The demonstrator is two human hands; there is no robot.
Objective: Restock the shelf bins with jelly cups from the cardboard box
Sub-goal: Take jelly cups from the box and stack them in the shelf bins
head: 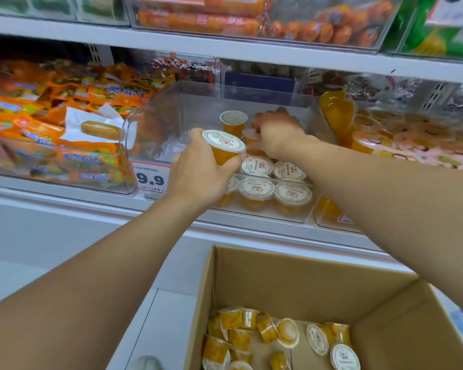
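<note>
Hands over bin, box of jelly cups below.
Cardboard box (292,279) sits beneath both arms; left hand (198,172) grips a jelly cup (223,146) at the clear bin (155,124) front; right hand (275,129) reaches farther in, fingers curled down on cups, grip unclear.

Two hands (198,172), one cardboard box (292,279), one clear bin (155,121), one price tag (150,179).
</note>
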